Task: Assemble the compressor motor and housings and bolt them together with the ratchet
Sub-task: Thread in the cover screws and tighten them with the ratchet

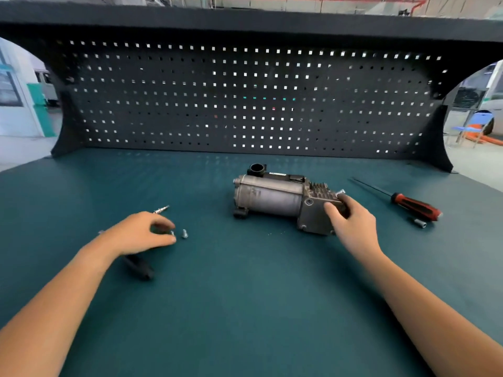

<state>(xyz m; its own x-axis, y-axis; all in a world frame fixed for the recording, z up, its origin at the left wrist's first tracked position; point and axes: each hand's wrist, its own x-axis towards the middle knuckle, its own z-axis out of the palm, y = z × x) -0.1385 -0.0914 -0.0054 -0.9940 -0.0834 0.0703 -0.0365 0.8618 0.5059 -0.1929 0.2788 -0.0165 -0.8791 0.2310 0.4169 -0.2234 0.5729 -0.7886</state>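
Note:
The grey compressor motor and housing (272, 198) lies on its side on the green mat, a little right of centre. My right hand (351, 224) grips its finned housing end. My left hand (141, 232) hovers over the mat at the left, thumb and fingers closing round a small silver bolt (172, 233). A second bolt (184, 233) lies just to its right. The ratchet's black handle (137, 265) shows below my left wrist, and its metal tip (161, 209) sticks out beyond my fingers.
A red-and-black screwdriver (413, 205) lies at the right, with a small silver socket (420, 223) beside it. A black pegboard (245, 99) closes off the back of the bench. The green mat (245, 295) covers the bench top.

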